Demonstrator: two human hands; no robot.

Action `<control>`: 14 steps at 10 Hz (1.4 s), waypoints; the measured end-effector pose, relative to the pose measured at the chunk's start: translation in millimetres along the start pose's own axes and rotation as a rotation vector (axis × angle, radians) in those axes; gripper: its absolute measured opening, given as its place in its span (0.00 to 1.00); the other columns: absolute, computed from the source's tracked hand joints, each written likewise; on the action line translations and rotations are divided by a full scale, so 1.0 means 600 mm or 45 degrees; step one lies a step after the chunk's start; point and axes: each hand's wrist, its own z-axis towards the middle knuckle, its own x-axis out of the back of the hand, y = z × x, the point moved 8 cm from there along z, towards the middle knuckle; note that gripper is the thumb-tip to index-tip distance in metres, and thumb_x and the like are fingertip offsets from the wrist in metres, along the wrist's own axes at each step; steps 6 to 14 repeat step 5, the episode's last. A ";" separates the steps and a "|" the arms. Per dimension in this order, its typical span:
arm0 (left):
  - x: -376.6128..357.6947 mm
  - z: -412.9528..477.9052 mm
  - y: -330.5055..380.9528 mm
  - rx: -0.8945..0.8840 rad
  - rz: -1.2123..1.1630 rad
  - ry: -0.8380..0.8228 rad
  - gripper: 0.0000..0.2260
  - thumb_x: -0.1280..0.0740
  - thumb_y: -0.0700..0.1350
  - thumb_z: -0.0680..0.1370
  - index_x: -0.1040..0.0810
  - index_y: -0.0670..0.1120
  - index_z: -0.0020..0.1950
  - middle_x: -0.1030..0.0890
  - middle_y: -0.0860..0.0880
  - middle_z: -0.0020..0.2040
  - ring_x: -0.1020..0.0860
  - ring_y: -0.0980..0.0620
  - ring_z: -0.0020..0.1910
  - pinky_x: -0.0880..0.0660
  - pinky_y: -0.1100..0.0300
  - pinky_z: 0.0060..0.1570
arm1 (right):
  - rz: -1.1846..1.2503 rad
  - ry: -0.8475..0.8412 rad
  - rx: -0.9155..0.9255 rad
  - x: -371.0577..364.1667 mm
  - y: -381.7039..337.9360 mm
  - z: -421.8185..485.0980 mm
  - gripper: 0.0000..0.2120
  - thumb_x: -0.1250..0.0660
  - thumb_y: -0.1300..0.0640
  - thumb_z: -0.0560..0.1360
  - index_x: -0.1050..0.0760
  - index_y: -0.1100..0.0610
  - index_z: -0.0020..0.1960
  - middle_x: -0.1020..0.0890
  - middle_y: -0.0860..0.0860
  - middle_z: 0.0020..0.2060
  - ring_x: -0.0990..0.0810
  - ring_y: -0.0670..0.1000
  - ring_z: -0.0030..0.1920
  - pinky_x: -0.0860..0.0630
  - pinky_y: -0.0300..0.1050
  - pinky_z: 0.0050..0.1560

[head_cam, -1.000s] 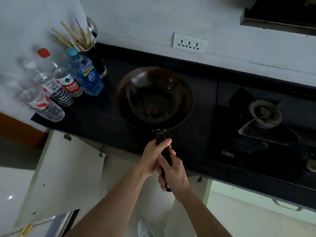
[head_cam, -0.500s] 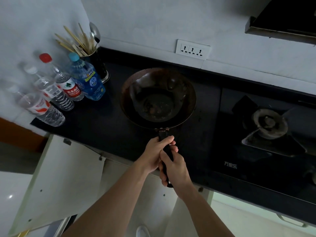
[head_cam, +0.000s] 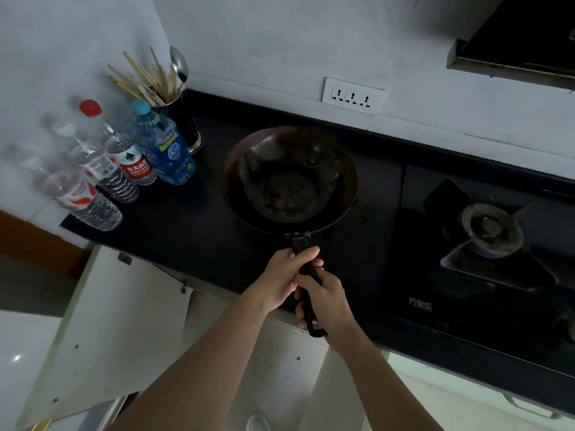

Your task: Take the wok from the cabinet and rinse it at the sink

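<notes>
A dark, rust-stained wok (head_cam: 289, 178) with residue in its bottom is over the black countertop (head_cam: 186, 234), left of the stove. Its long black handle points toward me. My left hand (head_cam: 284, 276) grips the handle close to the bowl. Just behind it, my right hand (head_cam: 326, 301) is wrapped around the handle's end. Below the counter a white cabinet door (head_cam: 102, 331) stands swung open. No sink is in view.
Several water bottles (head_cam: 124, 163) and a black holder of chopsticks and a spoon (head_cam: 177, 119) stand at the counter's left. A gas burner (head_cam: 491, 231) sits at right under a range hood (head_cam: 522, 42). A wall socket (head_cam: 353, 96) is behind the wok.
The wok and both hands have stayed nearly put in the same grip; the view shifted slightly, so the counter and bottles sit a bit lower and to the right in the frame.
</notes>
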 end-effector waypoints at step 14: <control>0.079 -0.069 0.046 -0.505 0.874 0.588 0.20 0.33 0.55 0.79 0.27 0.46 0.67 0.20 0.52 0.58 0.22 0.54 0.56 0.26 0.63 0.53 | -0.758 0.277 0.318 0.037 -0.044 -0.014 0.25 0.30 0.48 0.77 0.30 0.54 0.71 0.22 0.50 0.58 0.21 0.48 0.54 0.26 0.37 0.48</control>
